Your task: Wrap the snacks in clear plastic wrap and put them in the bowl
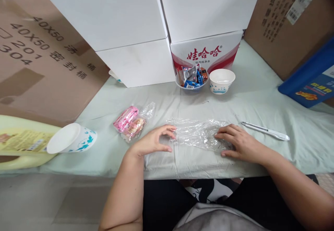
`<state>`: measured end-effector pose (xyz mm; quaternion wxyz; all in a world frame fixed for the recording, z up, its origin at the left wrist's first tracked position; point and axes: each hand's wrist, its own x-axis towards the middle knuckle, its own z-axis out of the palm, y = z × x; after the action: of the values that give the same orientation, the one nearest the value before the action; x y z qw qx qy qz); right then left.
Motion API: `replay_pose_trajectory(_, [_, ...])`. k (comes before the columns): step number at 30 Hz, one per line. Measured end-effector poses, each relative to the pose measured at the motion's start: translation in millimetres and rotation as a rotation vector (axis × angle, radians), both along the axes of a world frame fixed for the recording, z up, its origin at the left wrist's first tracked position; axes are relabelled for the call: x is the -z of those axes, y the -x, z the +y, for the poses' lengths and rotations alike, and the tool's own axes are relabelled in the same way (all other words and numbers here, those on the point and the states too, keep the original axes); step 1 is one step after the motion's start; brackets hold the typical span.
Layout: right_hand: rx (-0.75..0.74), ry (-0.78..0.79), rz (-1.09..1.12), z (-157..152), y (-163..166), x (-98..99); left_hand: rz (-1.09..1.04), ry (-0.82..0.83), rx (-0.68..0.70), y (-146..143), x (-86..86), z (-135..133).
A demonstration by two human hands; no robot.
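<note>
A crumpled clear plastic bag (195,133) lies flat on the cloth-covered table between my hands. My left hand (156,140) is at the bag's left end, thumb and fingers curved apart with a gap between them; its fingertips are close to the plastic, and whether they touch it I cannot tell. On the bag's right end rests my right hand (238,144), fingers stretched over the plastic and the thumb held away from them. Left of the bag is a clear packet (130,123) with pink-wrapped and golden pieces inside. A white utility knife or pen-like tool (264,130) lies to the right.
Behind stand a bowl of wrapped snacks (191,86), a paper bowl (221,81) and stacked white cartons (135,64). At left are another paper bowl (83,138), lying tipped, a yellow jug (23,140) and a brown carton (47,57). A blue container (310,81) stands at right.
</note>
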<state>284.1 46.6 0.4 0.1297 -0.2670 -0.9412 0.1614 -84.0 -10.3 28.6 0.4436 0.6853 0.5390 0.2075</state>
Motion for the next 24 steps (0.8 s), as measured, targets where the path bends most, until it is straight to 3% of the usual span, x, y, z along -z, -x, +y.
replay_pose_trajectory(2, [-0.002,0.002,-0.03,1.8,-5.2,-1.7,0.101,-0.048,0.066,0.1,-2.2,0.5])
replay_pose_trajectory(9, [0.031,0.022,-0.106,7.1,-19.6,0.4,0.18,-0.127,0.036,1.7,2.3,4.5])
replay_pose_trajectory(13, [0.035,0.047,-0.103,6.5,-18.5,0.2,0.068,-0.072,-0.033,11.0,3.8,2.5])
replay_pose_trajectory(17, [0.039,0.062,-0.095,6.0,-16.6,-1.5,-0.127,-0.148,-0.074,8.2,9.2,3.2])
replay_pose_trajectory(20, [0.036,0.063,-0.094,6.5,-15.9,-1.6,-0.238,-0.143,-0.017,-2.0,13.2,6.0])
replay_pose_trajectory(24, [0.042,0.063,-0.099,6.7,-15.8,-0.9,-0.215,0.032,0.095,-6.3,14.0,8.5])
